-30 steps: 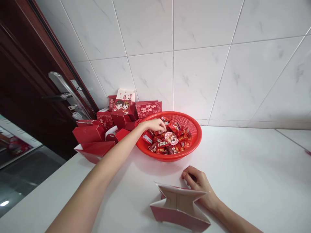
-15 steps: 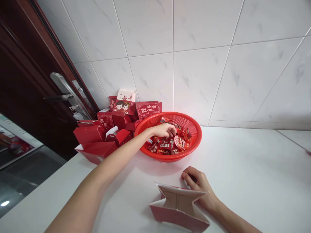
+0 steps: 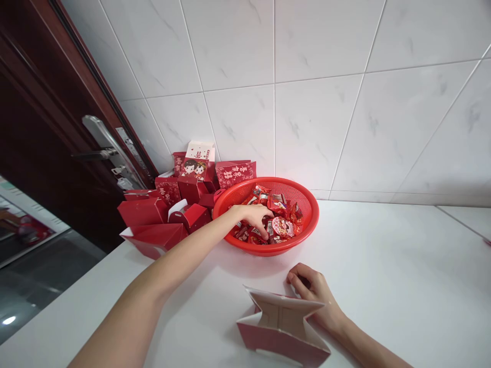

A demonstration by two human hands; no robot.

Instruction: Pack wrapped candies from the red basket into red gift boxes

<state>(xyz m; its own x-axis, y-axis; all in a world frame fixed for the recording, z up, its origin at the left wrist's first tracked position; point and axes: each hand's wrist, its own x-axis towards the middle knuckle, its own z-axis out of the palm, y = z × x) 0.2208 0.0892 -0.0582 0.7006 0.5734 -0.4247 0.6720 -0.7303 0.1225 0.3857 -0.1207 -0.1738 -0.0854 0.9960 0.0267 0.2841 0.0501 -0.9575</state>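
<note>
My left hand [image 3: 256,218] reaches into a red mesh basket [image 3: 311,225] filled with red-wrapped candies [image 3: 279,205]. Its thumb and fingers are apart, with the fingertips down among the wrappers; nothing is plainly gripped. A round pink-and-white packet [image 3: 283,227] lies just right of the fingers. On the white tabletop my right hand [image 3: 312,289] rests curled, and a dark spot inside its curl could be shadow or a small thing. Beside that wrist, nearer to me, stands a red paper box [image 3: 282,340] with its top open and its bare inside showing.
Several red folded boxes [image 3: 155,237] crowd the table left of the basket, one with a printed couple [image 3: 194,167]. Behind runs a white tiled wall [image 3: 307,128]. A dark wooden door [image 3: 42,112] with a metal handle [image 3: 100,152] borders the left side.
My left hand has shifted slightly down and nearer within the basket, and its fingers have spread from a pinch. Some candies have been stirred. My right hand and the box beside it stay put.
</note>
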